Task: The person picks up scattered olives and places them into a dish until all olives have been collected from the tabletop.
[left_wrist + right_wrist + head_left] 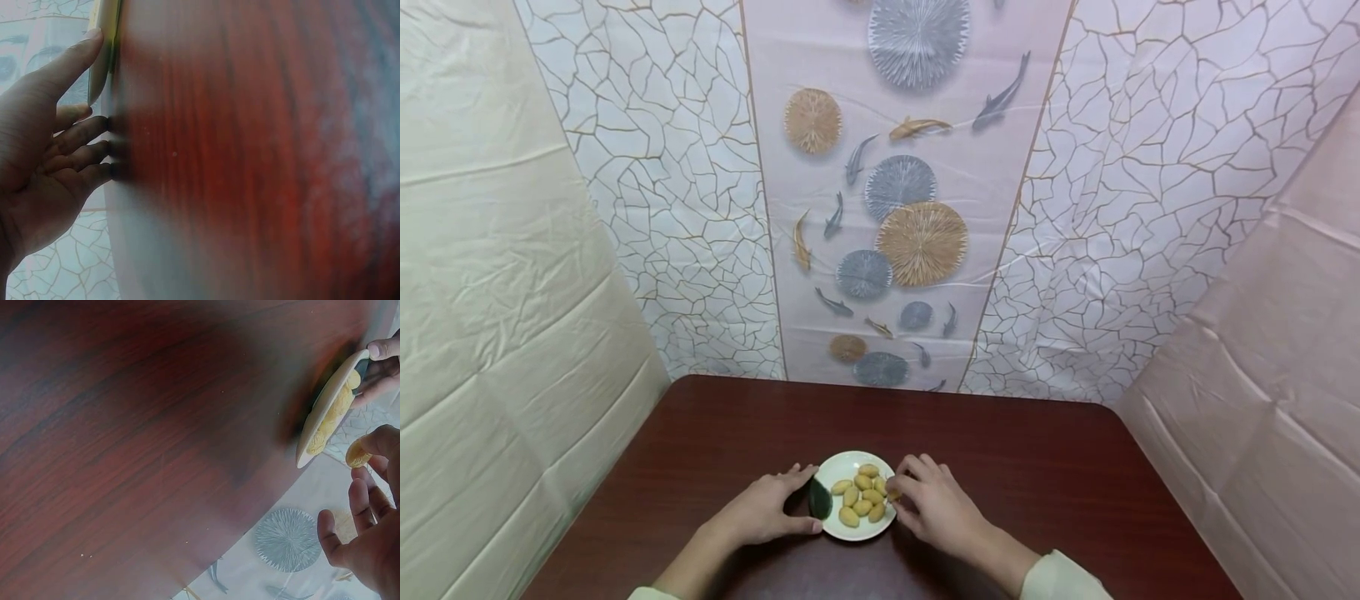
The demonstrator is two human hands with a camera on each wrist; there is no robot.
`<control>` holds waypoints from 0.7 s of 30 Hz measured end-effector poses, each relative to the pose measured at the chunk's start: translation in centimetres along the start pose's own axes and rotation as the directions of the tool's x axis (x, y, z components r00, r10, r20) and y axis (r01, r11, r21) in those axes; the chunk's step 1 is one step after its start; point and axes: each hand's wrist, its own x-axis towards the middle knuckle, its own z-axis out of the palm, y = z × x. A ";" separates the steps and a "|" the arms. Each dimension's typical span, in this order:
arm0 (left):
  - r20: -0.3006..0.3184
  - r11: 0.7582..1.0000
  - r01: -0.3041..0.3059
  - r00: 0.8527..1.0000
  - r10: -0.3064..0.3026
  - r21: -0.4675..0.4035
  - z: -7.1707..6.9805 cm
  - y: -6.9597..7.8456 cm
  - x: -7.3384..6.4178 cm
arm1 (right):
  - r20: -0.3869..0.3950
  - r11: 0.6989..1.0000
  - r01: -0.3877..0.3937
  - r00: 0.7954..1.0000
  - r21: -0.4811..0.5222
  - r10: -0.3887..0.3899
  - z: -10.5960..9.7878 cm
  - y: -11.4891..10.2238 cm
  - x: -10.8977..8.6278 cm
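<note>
A round white plate bears several yellow oval fruits, with a dark green patch at its left side. I cannot tell whether the patch is part of the plate. My left hand grips the plate's left rim, thumb at the near side and index finger at the far side. In the left wrist view the other fingers stay apart from the plate. At the right rim my right hand pinches one yellow oval fruit between thumb and fingertips, off the plate in the right wrist view.
The plate is over a dark red-brown wooden table, near its front. A patterned cloth backdrop with fish and round motifs hangs behind the table. Pale cloth walls stand at both sides.
</note>
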 end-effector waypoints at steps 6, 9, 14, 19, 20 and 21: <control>0.001 1.000 0.004 1.000 -0.004 -0.008 -0.1 0.1 -0.1 | 0.060 0.999 -0.047 0.997 -0.012 0.047 0.1 -0.2 0.0; 0.003 1.000 0.005 1.000 -0.005 -0.013 -0.2 0.2 0.0 | 0.066 0.998 -0.067 0.995 -0.016 0.068 -0.1 -0.2 -0.1; 0.000 1.000 -0.003 1.000 0.003 -0.008 -0.2 0.4 -0.1 | 0.048 0.996 -0.083 0.995 -0.032 0.085 -0.5 0.0 -0.6; 0.005 1.000 -0.002 1.000 0.002 -0.019 -0.3 0.5 -0.1 | 0.050 0.994 -0.105 0.993 -0.024 0.106 -0.7 0.3 -1.2; 0.006 1.000 -0.002 1.000 0.002 -0.018 -0.3 0.5 -0.1 | 0.051 0.994 -0.107 0.993 -0.022 0.108 -0.8 0.3 -1.3; 0.007 1.000 -0.002 1.000 0.002 -0.017 -0.3 0.5 -0.1 | 0.051 0.994 -0.108 0.993 -0.020 0.109 -0.8 0.3 -1.3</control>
